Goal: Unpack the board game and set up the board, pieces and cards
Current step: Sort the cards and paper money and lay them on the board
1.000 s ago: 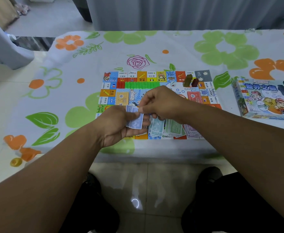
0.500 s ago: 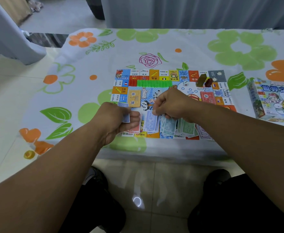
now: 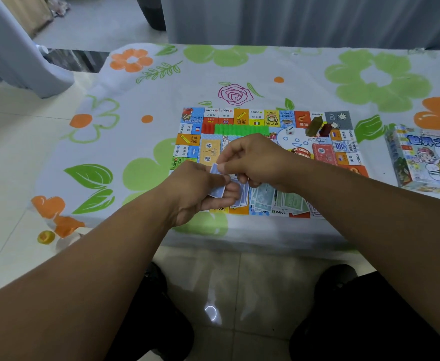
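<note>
Holding blue cards (image 3: 217, 192), left hand (image 3: 194, 190) — right hand (image 3: 255, 160) pinches one; board (image 3: 241, 117): "DA XIONG".

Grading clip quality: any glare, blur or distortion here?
Head view: dim, bluish light; a bright ring of glare on the glossy pale floor tiles; wide-angle stretch toward the corners; the small blue-backed cards in the left hand look soft.

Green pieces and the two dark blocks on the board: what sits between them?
A white die lies on the board between them, in the head view.
</note>
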{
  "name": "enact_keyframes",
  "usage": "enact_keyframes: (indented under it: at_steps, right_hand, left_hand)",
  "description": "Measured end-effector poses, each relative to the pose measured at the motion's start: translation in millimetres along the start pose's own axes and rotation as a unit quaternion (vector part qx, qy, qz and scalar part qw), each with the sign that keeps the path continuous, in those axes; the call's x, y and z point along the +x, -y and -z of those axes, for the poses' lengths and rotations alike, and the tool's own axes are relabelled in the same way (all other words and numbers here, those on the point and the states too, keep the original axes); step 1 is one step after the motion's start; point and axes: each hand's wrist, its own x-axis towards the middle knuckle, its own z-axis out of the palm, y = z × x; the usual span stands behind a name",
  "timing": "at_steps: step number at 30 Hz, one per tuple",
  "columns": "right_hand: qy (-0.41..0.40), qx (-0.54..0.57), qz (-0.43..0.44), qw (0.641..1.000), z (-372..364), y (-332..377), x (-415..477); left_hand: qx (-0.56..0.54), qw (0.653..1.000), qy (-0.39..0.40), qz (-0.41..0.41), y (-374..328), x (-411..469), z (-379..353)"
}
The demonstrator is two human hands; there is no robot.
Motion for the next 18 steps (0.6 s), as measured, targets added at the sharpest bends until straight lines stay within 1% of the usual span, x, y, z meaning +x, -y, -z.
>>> enact_keyframes:
  at_steps: [5,10,13,18]
  right_hand:
    - [-0.001,-0.002,-0.033,0.999,9,-5,1]
    - [-0.019,-0.05,-0.06,0.997,16,-17,4]
    - [-0.02,-0.066,-0.055,0.996,15,-20,5]
    - [-0.027,-0.085,-0.034,0.995,13,-21,8]
  left_hand:
    - [-0.005,1.0,-0.006,0.014,-3,1,-1]
    - [0.058,0.995,-0.076,0.029,-1,3,9]
    - [0.064,0.993,-0.091,0.029,0,2,13]
    - [0.067,0.993,-0.087,0.03,-2,2,11]
